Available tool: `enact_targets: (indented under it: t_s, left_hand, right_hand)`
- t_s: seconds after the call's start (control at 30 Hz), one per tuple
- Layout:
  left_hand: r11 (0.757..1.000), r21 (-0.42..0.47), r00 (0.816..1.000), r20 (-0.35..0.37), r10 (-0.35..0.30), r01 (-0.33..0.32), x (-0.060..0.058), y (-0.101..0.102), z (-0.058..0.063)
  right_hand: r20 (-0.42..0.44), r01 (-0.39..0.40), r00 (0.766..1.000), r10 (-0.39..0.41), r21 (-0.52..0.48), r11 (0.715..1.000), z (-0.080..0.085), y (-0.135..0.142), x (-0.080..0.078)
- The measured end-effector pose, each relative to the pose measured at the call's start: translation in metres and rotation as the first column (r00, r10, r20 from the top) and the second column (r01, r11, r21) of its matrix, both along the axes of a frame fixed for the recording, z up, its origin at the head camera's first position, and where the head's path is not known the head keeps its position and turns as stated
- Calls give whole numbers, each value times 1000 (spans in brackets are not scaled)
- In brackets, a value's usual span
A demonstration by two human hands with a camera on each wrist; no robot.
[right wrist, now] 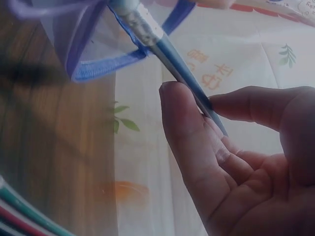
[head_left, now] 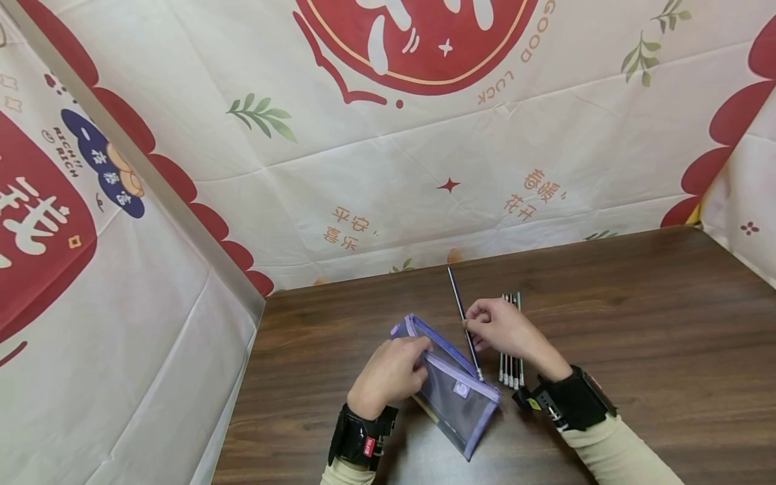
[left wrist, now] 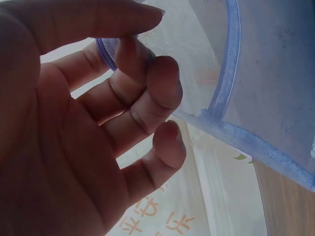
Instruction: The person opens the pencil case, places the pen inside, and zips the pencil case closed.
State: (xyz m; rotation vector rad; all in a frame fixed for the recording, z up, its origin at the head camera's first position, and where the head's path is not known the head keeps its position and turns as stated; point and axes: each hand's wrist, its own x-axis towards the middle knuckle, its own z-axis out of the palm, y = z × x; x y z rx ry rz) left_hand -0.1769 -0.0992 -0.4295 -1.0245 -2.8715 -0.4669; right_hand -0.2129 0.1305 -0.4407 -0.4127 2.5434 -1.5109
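Observation:
My left hand [head_left: 391,370] pinches the upper edge of a purple mesh zip pencil case [head_left: 457,411], whose mouth is spread apart. A dark pencil [head_left: 456,289] is pinched between the thumb and fingers of my right hand [head_left: 502,330]. Its eraser end, with a silver ferrule, points down at the case's opening, while the other end slants up and away. The right wrist view shows the ferrule of the pencil [right wrist: 179,73] overlapping the blue-purple trim [right wrist: 108,66]. Something thin and yellowish shows through the mesh at the case's lower side.
Several pencils [head_left: 511,364] lie side by side on the brown wooden table [head_left: 636,323], just right of the case and beneath my right hand. A white printed cloth [head_left: 400,162] rises behind the table, and another cloth-covered panel [head_left: 176,323] stands on the left.

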Motion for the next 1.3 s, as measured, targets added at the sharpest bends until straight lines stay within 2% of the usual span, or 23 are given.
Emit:
enact_targets:
  t_s: [0.17,0.43,0.67,0.77,0.97,1.3]
  left_hand:
    - [1000,1,1000,-17,13,-13,-1,0,-1]
    - [1000,9,999,-27,26,-26,-1,0,-3]
    - [1000,10,998,-52,19,-19,-2,1,-3]
    - [1000,18,998,-60,16,-15,-2,1,-3]
    - [1000,19,997,-71,11,-10,-1,1,-4]
    - [1000,24,997,-78,6,-4,-1,1,-2]
  right_hand:
    - [20,-31,999,32,-32,999,-2,-8,2]
    - [110,-107,987,115,-78,991,-10,-15,5]
    - [137,-140,980,145,-51,989,-14,-18,6]
    - [115,-153,982,153,-10,988,-16,-20,6]
    - [11,-181,983,181,110,977,-17,-23,7]
    - [-33,-188,980,198,184,965,-12,-24,10]
